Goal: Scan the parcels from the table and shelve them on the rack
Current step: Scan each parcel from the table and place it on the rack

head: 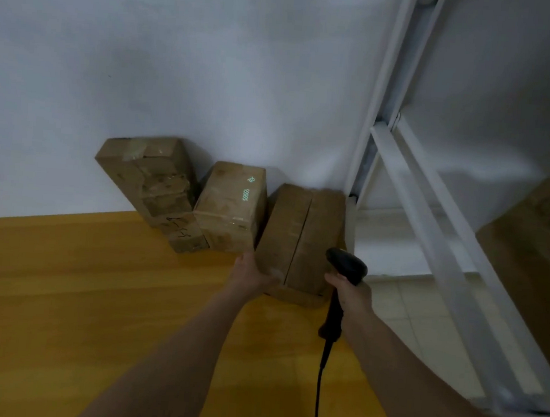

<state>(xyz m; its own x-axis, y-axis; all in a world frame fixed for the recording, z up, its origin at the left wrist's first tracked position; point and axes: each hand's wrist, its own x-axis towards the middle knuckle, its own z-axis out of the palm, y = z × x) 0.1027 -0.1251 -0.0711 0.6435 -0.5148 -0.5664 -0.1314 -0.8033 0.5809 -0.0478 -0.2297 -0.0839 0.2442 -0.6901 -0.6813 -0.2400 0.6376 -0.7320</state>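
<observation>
Three brown cardboard parcels stand against the white wall on the yellow wooden table (63, 290). The left parcel (153, 189) is tall and taped. The middle parcel (231, 208) carries green scanner light marks on its top. My left hand (254, 271) grips the near left edge of the right parcel (300, 240). My right hand (352, 293) holds a black corded barcode scanner (344, 266) by its handle, its head just beside that parcel's right side.
A white metal rack (409, 199) stands to the right of the table. A large cardboard box (539, 255) sits on it at the far right. Pale floor tiles (416, 318) show below the rack.
</observation>
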